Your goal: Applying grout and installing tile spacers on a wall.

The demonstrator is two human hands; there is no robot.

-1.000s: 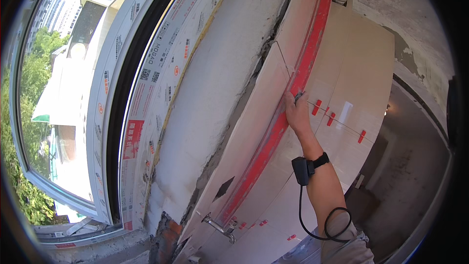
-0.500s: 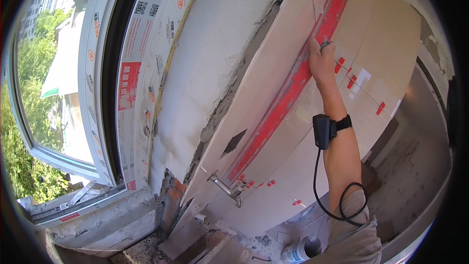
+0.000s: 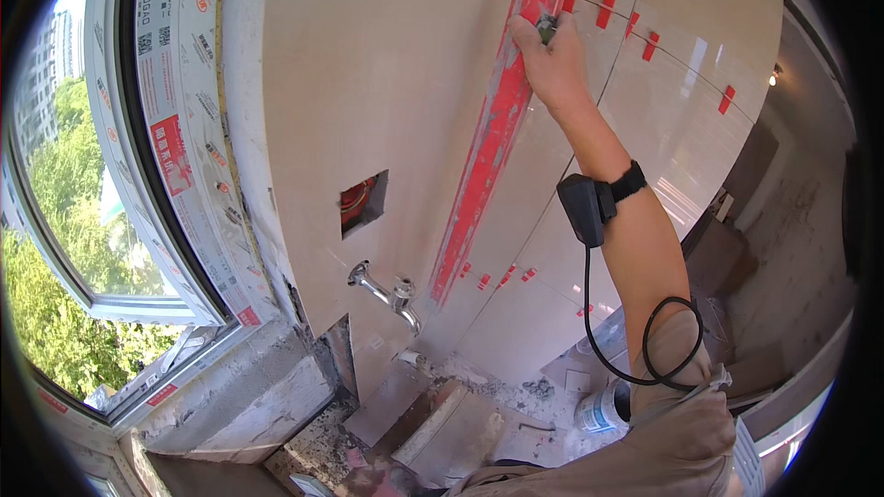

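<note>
A long red spirit level (image 3: 486, 161), smeared with grey, stands upright but slanted in the picture, flat along the beige wall tiles (image 3: 405, 83). My right hand (image 3: 552, 55) grips it near its upper end, with the thumb on its left side and a small green part showing between thumb and fingers. A black device (image 3: 584, 210) is strapped to my right forearm, its cable looping to the elbow. Red tile clips (image 3: 605, 11) stick out of the joints right of the hand. My left hand is out of view.
A metal tap (image 3: 387, 296) juts from the wall below a square cutout (image 3: 363, 202) with wires. At left is an open window (image 3: 110, 221). Below lie board pieces (image 3: 451, 433), rubble and a white bucket (image 3: 600, 410). A doorway (image 3: 783, 193) opens at right.
My view has swung, so the tiled wall now faces me more squarely and the cutout shows its inside. My right hand keeps its grip on the spirit level, now farther left and higher in view.
</note>
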